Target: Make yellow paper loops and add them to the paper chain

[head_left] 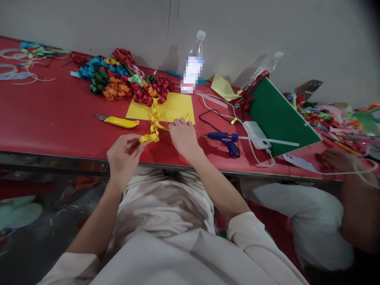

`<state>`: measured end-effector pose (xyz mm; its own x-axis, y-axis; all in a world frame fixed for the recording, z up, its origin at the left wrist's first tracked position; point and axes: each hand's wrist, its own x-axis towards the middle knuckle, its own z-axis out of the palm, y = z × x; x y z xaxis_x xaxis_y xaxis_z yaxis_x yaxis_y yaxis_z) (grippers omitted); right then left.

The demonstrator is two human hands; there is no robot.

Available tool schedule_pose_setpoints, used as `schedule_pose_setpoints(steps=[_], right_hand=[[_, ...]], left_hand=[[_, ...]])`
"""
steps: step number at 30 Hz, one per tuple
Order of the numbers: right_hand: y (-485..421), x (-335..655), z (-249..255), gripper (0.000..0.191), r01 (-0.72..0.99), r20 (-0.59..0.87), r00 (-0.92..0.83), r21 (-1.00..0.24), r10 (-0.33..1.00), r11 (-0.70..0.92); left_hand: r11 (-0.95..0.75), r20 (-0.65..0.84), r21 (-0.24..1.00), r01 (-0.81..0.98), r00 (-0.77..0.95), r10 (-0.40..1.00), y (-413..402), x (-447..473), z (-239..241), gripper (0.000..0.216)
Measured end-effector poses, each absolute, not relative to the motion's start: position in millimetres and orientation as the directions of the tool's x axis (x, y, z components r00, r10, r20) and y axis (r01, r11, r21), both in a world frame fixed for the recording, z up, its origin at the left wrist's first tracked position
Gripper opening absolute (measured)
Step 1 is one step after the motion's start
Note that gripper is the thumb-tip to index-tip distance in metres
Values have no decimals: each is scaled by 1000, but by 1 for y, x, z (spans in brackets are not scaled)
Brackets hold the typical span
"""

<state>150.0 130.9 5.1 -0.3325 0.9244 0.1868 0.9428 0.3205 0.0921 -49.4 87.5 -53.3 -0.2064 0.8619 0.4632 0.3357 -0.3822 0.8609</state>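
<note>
My left hand (123, 152) pinches the near end of a yellow paper chain (154, 118) at the front edge of the red table (53, 114). The chain runs back over a yellow paper sheet (173, 107) into a pile of coloured paper chains (118, 77). My right hand (184, 136) rests just right of the chain, its fingers curled onto a loose yellow strip (163, 127) at the sheet's near edge.
A yellow utility knife (118, 121) lies left of the sheet. A blue glue gun (227, 141), a white power block (257, 134) with cables, a green board (277, 114) and a water bottle (192, 65) stand to the right. Another person's hand (337, 160) is at the far right.
</note>
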Motion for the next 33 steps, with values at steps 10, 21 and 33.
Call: schedule_pose_setpoints(steps=[10, 21, 33], right_hand=[[107, 177, 0, 24, 932, 432, -196, -196, 880, 304], [42, 194, 2, 23, 861, 556, -314, -176, 770, 478], [47, 203, -15, 29, 939, 515, -224, -114, 827, 326]], left_hand=[[-397, 493, 822, 408, -161, 855, 92, -46, -45, 31], [-407, 439, 869, 281, -56, 897, 90, -29, -35, 34], [-446, 484, 799, 403, 10, 875, 89, -30, -35, 31]])
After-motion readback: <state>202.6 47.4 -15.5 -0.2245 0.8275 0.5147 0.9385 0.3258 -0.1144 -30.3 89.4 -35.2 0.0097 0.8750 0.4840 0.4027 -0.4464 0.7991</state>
